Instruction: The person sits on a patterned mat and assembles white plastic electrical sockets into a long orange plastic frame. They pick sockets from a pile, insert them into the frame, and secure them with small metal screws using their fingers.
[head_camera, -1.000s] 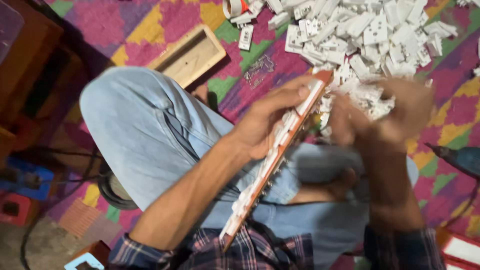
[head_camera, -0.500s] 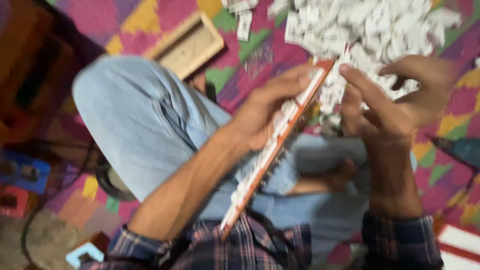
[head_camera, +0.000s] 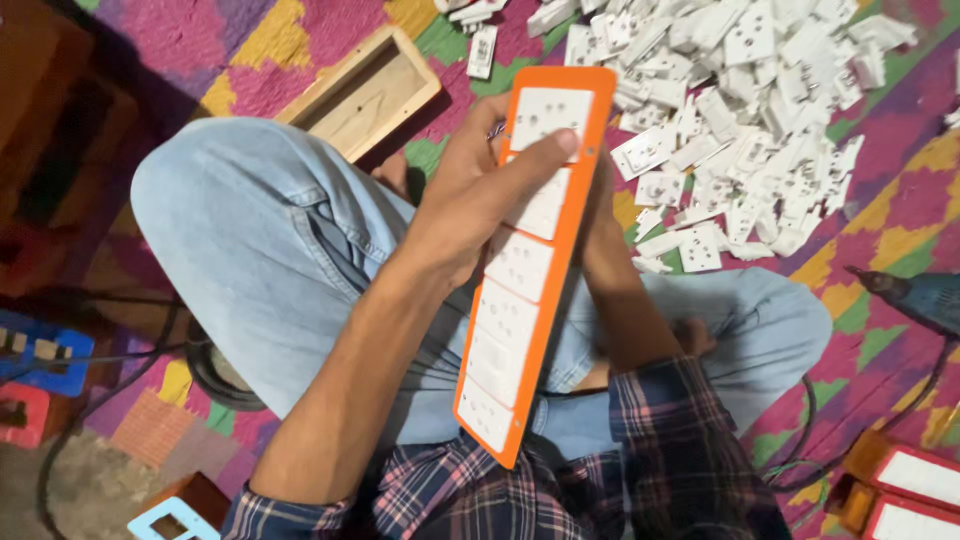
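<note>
- Head camera looks down on a person sitting cross-legged in blue jeans on a bright patchwork floor mat (head_camera: 300, 40).
- A long orange panel (head_camera: 575, 240) with a row of white socket plates set into it runs from near the plaid shirt up toward the far side, face up, tilted slightly right.
- Left hand (head_camera: 480, 195) wraps the panel's left edge, its fingers (head_camera: 545, 150) closed over the face and the longest one lying across the top socket plate.
- Right hand (head_camera: 600, 225) sits behind the panel and is mostly hidden; how its fingers are set cannot be told, though it seems to support the back.
- Far and right of the panel, a heap of loose white socket parts (head_camera: 740, 110) is spread over the mat.
- Far left of the panel lies a shallow wooden box (head_camera: 365, 95), open side up, with nothing visible inside.
- At the right edge rests a dark drill (head_camera: 925, 295) with its cable trailing nearer.
- Near right corner shows two more panels (head_camera: 915, 490) with white faces.
</note>
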